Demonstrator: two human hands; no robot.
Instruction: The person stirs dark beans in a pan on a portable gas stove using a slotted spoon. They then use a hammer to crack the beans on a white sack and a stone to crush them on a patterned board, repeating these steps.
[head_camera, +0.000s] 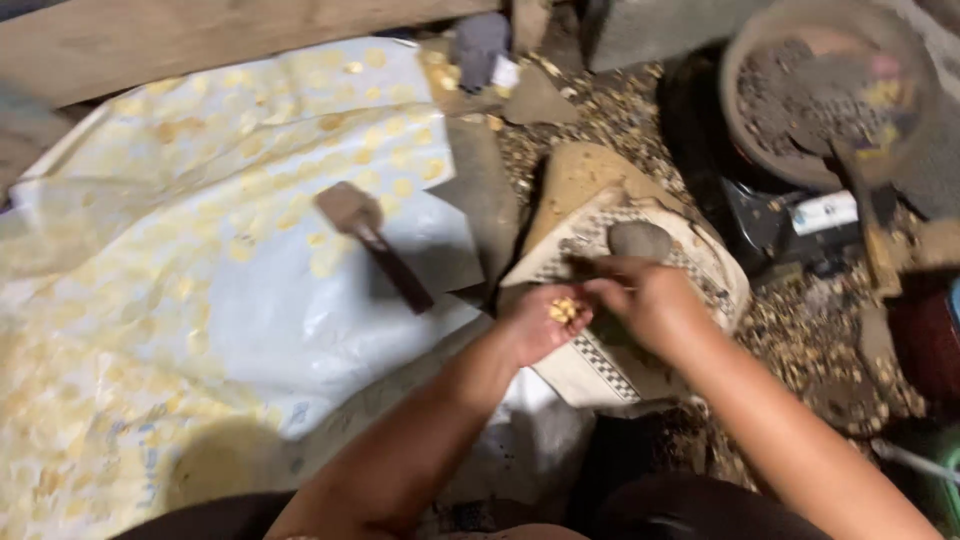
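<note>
Sitting on a dirt floor littered with gravel and bits of shell (800, 330), with a big white plastic sheet (300, 300) covered in pale yellow flakes lying off to the left of the hands. The left hand (540, 320) is cupping a small pile of yellow kernels (564, 310) in its half-open palm. The right hand (645, 300) is pressing right up against it, fingertips pinching together over a checkered woven mat (600, 370). A grey rounded stone (640, 238) is sitting just beyond the right hand, and a dark-handled wooden mallet (370, 235) is lying further left.
</note>
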